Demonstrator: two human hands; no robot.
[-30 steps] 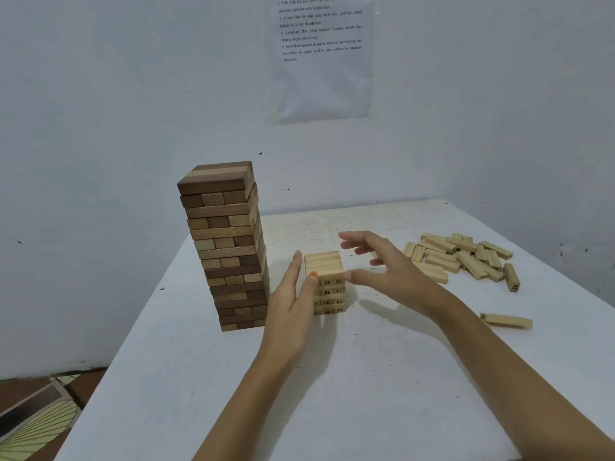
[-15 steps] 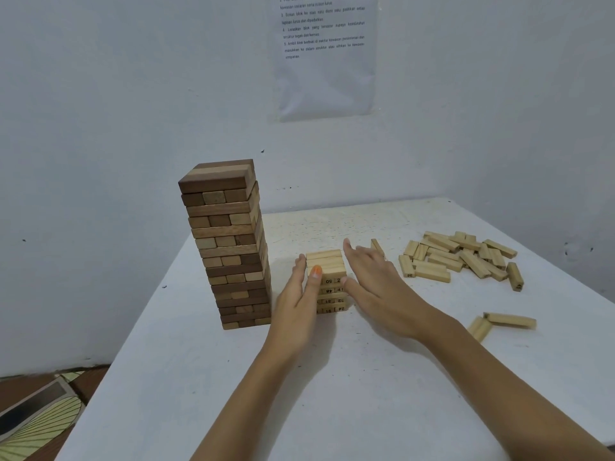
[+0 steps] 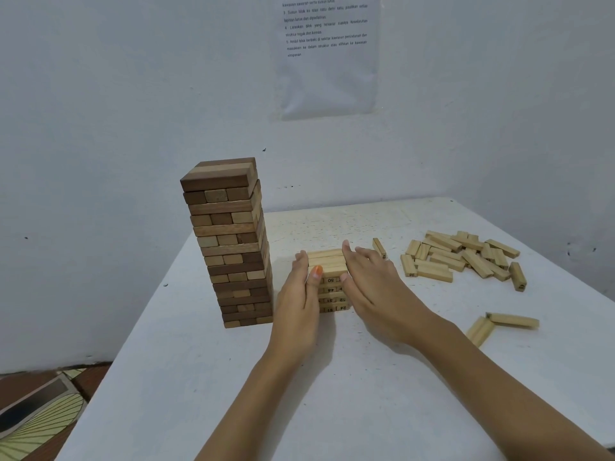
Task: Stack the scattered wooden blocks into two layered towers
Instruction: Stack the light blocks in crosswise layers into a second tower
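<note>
We have brought both hands in against the short pale tower [image 3: 329,281]: the left hand [image 3: 298,294] and right hand [image 3: 372,287] now press flat on its opposite sides, each grip spread, fingers straight, pinching nothing. A second ago the right hand hovered clear. We judge this squares the layers before the next course. The tall dark tower [image 3: 229,241] stands just beside. Loose blocks [image 3: 466,257] lie on the surface [image 3: 366,394], well apart. No containers are present.
</note>
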